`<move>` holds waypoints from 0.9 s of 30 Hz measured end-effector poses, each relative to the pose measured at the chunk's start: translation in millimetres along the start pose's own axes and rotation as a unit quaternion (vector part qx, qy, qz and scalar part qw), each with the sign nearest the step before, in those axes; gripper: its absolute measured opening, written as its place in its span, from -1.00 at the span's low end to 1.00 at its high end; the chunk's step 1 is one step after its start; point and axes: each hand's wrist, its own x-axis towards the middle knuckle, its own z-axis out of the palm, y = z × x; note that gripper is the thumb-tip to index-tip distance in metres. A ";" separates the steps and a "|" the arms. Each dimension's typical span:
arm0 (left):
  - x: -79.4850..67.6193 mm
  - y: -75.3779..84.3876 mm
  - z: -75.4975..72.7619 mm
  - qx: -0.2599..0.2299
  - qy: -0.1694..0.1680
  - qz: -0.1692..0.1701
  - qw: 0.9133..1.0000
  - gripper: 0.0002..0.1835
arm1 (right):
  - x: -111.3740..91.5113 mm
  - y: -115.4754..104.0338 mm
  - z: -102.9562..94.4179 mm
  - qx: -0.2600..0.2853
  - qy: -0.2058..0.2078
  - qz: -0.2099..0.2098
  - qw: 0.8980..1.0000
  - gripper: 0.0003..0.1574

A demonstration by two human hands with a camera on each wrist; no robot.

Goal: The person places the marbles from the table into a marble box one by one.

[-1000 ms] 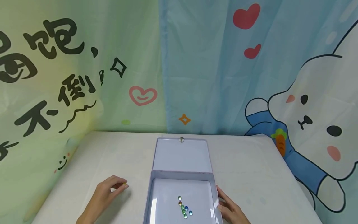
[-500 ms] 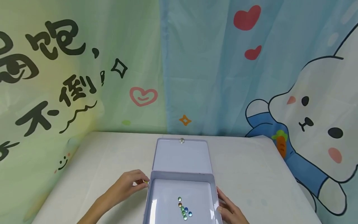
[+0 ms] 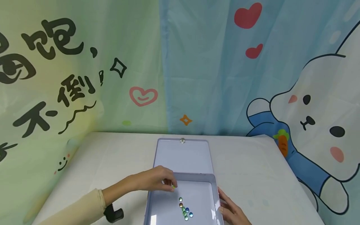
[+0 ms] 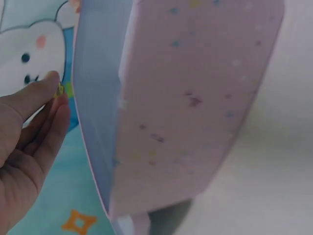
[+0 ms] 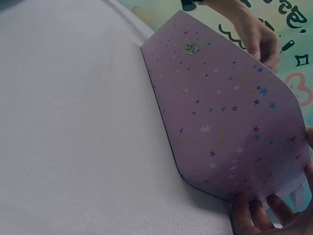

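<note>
My left hand (image 3: 160, 178) reaches over the left rim of a shallow box with its lid laid back. Between thumb and fingertips it pinches a small yellow-green marble (image 4: 60, 89), mostly hidden by the fingers. Inside the box (image 3: 199, 187), several glass marbles (image 3: 184, 213) in green, blue and amber lie in a loose cluster on the pale floor. My right hand (image 3: 233, 208) rests against the box's right side, fingertips on the outer wall. In the right wrist view that pink outside (image 5: 220, 112) is printed with small stars, and the fingers (image 5: 281, 210) touch it near one corner.
The flat lid (image 3: 182, 156) extends behind the box, with a metal clasp (image 3: 182, 141) at its far edge. A white cloth (image 3: 253, 175) covers the table. Printed curtains (image 3: 197, 68) hang behind. A black device (image 3: 113, 214) is strapped at my left wrist.
My left hand has moved right from the tablecloth, past the box's left rim, carrying the yellow-green marble over the box. The right hand and the marbles in the box have stayed in place.
</note>
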 end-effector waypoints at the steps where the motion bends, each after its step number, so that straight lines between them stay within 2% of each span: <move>1: 6.7 1.0 -0.5 0.003 -0.012 0.005 1.000 -0.82 | -0.1 -0.5 0.1 -0.001 0.000 -0.001 1.000 -0.09; 7: 42.8 0.9 4.8 0.021 -0.061 0.028 0.998 -0.80 | -0.2 -1.7 0.3 -0.006 0.003 -0.004 1.000 -0.10; 10: 56.1 0.1 11.6 0.025 -0.083 0.033 0.996 -0.81 | 0.3 -1.4 0.7 -0.006 0.003 0.001 1.000 -0.10; 16: 80.6 2.2 26.2 0.066 -0.128 0.047 0.989 -0.82 | -0.8 -0.4 -1.6 0.000 -0.007 -0.002 1.000 -0.08; 21: 97.5 5.9 37.5 0.103 -0.158 0.057 0.980 -0.82 | 1.0 -0.1 -3.1 0.005 -0.015 0.007 1.000 -0.07; 27: 110.8 6.5 49.0 0.133 -0.182 0.039 0.973 -0.82 | 2.2 -0.2 -4.7 0.009 -0.027 -0.015 0.999 -0.11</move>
